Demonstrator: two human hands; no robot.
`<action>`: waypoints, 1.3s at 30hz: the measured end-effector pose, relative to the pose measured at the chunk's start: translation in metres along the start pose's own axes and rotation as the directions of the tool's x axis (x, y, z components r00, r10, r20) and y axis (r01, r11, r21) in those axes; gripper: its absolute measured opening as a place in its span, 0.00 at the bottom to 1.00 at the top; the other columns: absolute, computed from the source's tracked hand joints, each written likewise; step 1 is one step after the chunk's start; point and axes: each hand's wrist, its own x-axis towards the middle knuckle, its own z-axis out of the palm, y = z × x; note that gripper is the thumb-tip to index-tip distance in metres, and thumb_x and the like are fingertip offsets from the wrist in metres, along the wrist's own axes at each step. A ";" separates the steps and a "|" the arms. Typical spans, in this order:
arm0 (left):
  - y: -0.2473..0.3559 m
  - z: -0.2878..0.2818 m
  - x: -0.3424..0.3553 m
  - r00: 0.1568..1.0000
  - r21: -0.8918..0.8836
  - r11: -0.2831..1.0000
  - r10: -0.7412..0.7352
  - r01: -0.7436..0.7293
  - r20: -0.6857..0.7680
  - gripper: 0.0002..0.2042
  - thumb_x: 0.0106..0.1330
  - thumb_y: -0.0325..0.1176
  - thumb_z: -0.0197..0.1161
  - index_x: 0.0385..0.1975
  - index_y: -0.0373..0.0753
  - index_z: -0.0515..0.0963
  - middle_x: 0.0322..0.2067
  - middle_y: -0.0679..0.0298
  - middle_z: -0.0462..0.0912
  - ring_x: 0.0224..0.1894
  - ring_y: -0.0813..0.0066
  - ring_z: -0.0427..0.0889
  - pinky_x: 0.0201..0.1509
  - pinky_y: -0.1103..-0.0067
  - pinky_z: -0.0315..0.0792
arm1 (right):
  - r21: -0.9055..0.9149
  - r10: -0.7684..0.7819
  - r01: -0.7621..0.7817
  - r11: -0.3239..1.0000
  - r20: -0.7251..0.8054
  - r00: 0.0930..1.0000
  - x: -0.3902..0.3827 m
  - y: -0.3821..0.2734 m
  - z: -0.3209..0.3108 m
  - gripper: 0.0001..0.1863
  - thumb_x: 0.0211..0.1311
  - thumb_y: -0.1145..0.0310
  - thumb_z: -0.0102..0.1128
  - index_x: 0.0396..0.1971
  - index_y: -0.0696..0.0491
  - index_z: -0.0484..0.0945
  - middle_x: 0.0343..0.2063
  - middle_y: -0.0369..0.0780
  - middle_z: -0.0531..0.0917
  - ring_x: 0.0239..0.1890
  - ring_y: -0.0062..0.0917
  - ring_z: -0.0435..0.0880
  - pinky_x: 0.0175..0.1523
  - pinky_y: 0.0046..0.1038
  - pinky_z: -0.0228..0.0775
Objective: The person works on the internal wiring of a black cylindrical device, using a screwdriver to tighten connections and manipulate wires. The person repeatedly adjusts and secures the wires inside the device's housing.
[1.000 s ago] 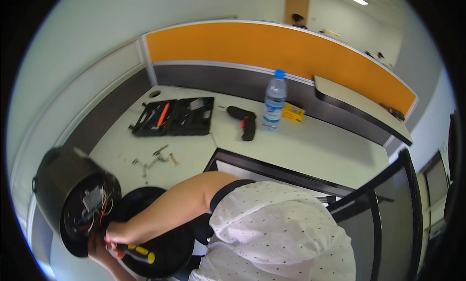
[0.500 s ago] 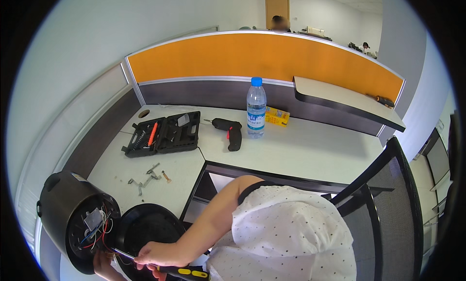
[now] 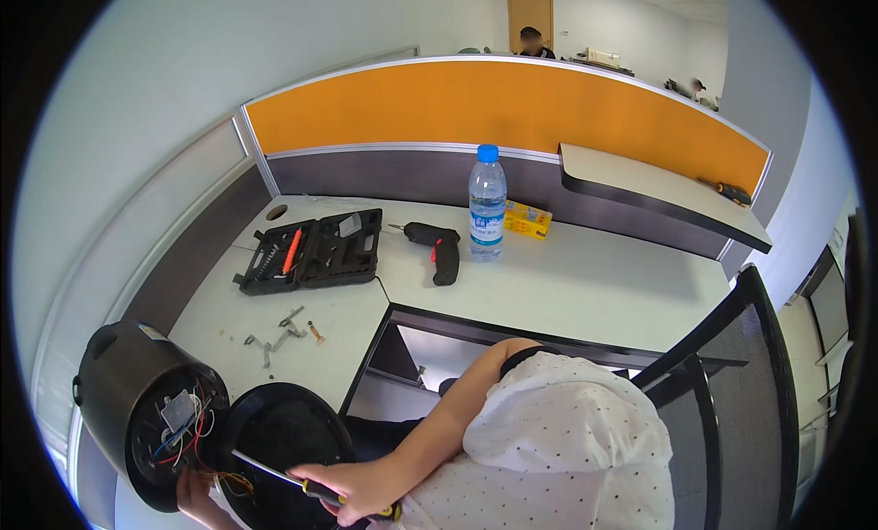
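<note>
A black rice-cooker-like appliance (image 3: pixel 119 393) lies on its side at the lower left. Its open bottom faces right and shows red, blue and white wires and a pale plate (image 3: pixel 177 411). Beside it is a round black cover (image 3: pixel 288 420), with yellow and red wires (image 3: pixel 233 480) running between the two. My left hand (image 3: pixel 194 495) is closed at the appliance's lower rim by these wires; what its fingertips grip is hidden. In my right hand (image 3: pixel 364 486) is a screwdriver (image 3: pixel 274 471) with a yellow-and-black handle, its shaft pointing left above the cover, apart from the appliance.
Metal brackets (image 3: pixel 276 333) lie on the desk near an open black tool case (image 3: pixel 315 251). Behind them stand a cordless screwdriver (image 3: pixel 437 246), a water bottle (image 3: pixel 487 205) and a yellow box (image 3: pixel 528 221). Another screwdriver (image 3: pixel 727 192) rests on the shelf; a mesh chair (image 3: pixel 741 384) is at right.
My right hand has moved right and drawn the screwdriver away from the appliance's wires, its tip now above the black cover. My left hand has stayed at the rim.
</note>
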 end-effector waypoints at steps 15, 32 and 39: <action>0.052 0.035 -0.017 1.000 0.285 0.958 -0.010 0.004 0.020 0.11 0.56 0.29 0.59 0.37 0.30 0.80 0.27 0.60 0.83 0.29 0.76 0.81 0.36 0.82 0.72 | -0.943 -0.449 0.157 0.292 0.010 0.893 0.032 -0.026 -0.064 0.19 0.60 0.72 0.48 0.48 0.68 0.64 0.27 0.51 0.75 0.28 0.43 0.77 0.29 0.39 0.70; 0.032 0.042 -0.014 0.995 0.083 0.997 0.006 0.002 -0.095 0.08 0.50 0.22 0.62 0.31 0.31 0.82 0.24 0.56 0.84 0.24 0.76 0.81 0.31 0.81 0.74 | -0.731 -0.264 0.270 0.627 0.127 0.956 0.104 -0.024 -0.039 0.23 0.53 0.77 0.59 0.52 0.58 0.71 0.27 0.45 0.76 0.25 0.34 0.76 0.31 0.29 0.69; 0.035 0.040 -0.016 0.995 0.084 0.996 -0.002 0.010 -0.097 0.08 0.52 0.20 0.61 0.32 0.28 0.80 0.24 0.58 0.83 0.23 0.78 0.80 0.29 0.82 0.75 | -0.754 -0.280 0.303 0.583 0.164 0.946 0.113 -0.021 -0.028 0.23 0.53 0.77 0.59 0.52 0.59 0.70 0.28 0.45 0.75 0.24 0.34 0.76 0.29 0.29 0.68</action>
